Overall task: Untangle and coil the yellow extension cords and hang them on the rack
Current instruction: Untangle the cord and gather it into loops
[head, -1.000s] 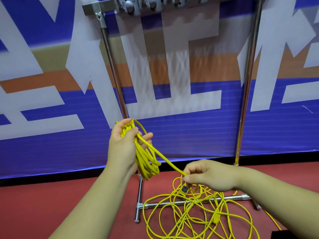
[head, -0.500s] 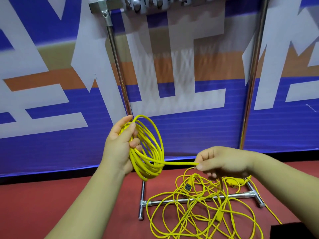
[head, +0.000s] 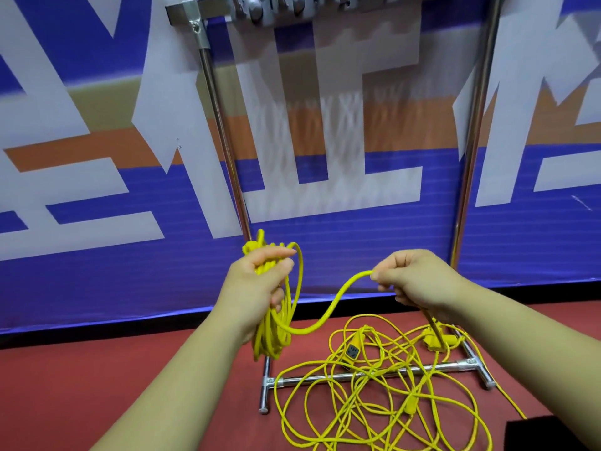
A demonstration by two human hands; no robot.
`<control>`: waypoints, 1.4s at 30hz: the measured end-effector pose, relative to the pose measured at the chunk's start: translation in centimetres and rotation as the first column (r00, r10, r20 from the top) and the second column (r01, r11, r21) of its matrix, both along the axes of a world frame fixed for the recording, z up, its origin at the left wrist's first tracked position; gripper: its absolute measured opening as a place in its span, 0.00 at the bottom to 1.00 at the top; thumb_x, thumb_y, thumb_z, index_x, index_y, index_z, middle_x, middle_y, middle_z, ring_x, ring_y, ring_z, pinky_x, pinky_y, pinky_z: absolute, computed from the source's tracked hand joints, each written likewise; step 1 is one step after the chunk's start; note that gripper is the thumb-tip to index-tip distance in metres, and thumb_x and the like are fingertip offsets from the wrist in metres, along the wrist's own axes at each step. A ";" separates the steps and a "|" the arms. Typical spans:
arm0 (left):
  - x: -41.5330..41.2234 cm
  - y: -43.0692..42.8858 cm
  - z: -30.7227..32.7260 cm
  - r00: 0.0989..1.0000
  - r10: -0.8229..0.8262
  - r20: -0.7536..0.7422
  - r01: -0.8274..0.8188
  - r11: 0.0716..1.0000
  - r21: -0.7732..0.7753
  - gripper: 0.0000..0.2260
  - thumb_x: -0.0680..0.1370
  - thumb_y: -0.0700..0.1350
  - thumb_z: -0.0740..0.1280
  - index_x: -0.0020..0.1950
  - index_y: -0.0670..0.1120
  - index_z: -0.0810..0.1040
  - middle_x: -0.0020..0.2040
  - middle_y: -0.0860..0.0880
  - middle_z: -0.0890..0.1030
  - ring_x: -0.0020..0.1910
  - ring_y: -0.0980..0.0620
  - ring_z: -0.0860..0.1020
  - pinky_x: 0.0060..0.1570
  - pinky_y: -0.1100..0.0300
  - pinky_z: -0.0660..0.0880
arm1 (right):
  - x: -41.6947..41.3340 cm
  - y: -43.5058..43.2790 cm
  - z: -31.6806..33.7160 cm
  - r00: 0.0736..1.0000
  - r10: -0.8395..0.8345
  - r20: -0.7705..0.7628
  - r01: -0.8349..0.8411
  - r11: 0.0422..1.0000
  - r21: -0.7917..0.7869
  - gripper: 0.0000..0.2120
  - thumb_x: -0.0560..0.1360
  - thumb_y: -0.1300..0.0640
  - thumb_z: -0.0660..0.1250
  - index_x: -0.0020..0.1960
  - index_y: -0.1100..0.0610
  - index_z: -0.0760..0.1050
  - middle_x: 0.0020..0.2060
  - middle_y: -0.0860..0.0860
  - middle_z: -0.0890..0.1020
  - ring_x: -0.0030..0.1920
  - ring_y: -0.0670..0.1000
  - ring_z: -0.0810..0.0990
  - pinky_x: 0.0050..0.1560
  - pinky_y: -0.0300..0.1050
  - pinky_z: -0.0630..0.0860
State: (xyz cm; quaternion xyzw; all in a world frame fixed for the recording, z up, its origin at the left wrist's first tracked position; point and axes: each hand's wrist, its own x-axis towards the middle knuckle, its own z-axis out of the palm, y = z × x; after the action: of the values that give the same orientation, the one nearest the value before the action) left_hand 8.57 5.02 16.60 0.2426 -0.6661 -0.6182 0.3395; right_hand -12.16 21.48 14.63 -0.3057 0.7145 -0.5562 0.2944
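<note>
My left hand [head: 257,281] grips a bundle of yellow cord loops [head: 276,323] that hangs down below the fist. From the bundle one strand [head: 328,307] sags and rises to my right hand [head: 413,278], which pinches it between thumb and fingers at chest height. On the red floor below lies a tangled heap of yellow extension cord [head: 374,395] with a socket end [head: 353,349] showing. The heap drapes over the base bar of the metal rack [head: 367,375]. The rack's two chrome uprights rise behind my hands to a top bar with hooks [head: 276,6].
A blue, white and orange banner wall [head: 97,190] stands right behind the rack. A dark object [head: 546,434] sits at the bottom right on the red floor [head: 65,385]. The rack's foot [head: 265,388] juts forward at the left.
My right hand has risen from near the floor heap to chest height, drawing the strand up and to the right. The bundle in my left hand has gained loops and hangs lower.
</note>
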 end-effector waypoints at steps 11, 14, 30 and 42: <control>-2.5 4.6 -0.8 0.950 -0.203 0.239 0.213 0.977 -0.017 0.10 0.72 0.48 0.77 0.51 0.49 0.85 0.28 0.47 0.70 0.22 0.51 0.65 0.24 0.60 0.65 | 2.0 1.1 2.9 0.877 -0.099 -0.469 0.045 0.991 -0.126 0.03 0.73 0.54 0.75 0.42 0.50 0.81 0.31 0.47 0.85 0.27 0.42 0.78 0.31 0.34 0.72; -3.0 5.3 -0.9 0.918 -0.275 0.287 0.296 0.955 -0.030 0.08 0.73 0.47 0.77 0.50 0.48 0.85 0.27 0.47 0.72 0.22 0.51 0.65 0.24 0.62 0.64 | 1.9 1.3 3.0 0.857 -0.096 -0.506 0.036 0.991 -0.127 0.04 0.71 0.53 0.76 0.41 0.49 0.82 0.32 0.44 0.85 0.30 0.41 0.81 0.34 0.36 0.75; -1.6 1.0 2.7 0.988 0.038 -0.148 -0.037 0.999 0.009 0.03 0.81 0.43 0.67 0.50 0.45 0.79 0.31 0.49 0.68 0.21 0.54 0.63 0.21 0.63 0.64 | -2.3 3.2 0.4 0.919 0.393 0.038 -0.395 0.917 0.049 0.06 0.81 0.64 0.60 0.53 0.63 0.75 0.36 0.56 0.81 0.39 0.53 0.79 0.47 0.47 0.74; -0.8 -7.0 -7.0 0.901 0.428 0.066 -0.432 0.900 0.061 0.08 0.80 0.41 0.69 0.58 0.46 0.82 0.32 0.45 0.71 0.23 0.50 0.68 0.27 0.59 0.68 | -1.5 1.6 0.1 0.967 0.089 0.237 -0.115 0.989 0.095 0.05 0.78 0.61 0.68 0.51 0.62 0.80 0.34 0.55 0.82 0.30 0.49 0.81 0.33 0.42 0.80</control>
State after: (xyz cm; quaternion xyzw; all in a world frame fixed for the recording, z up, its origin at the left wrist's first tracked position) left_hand 7.81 -2.02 9.57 0.4118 -0.5814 -0.5457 0.4412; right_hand -13.67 23.09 14.70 -0.2587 0.6875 -0.5328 0.4201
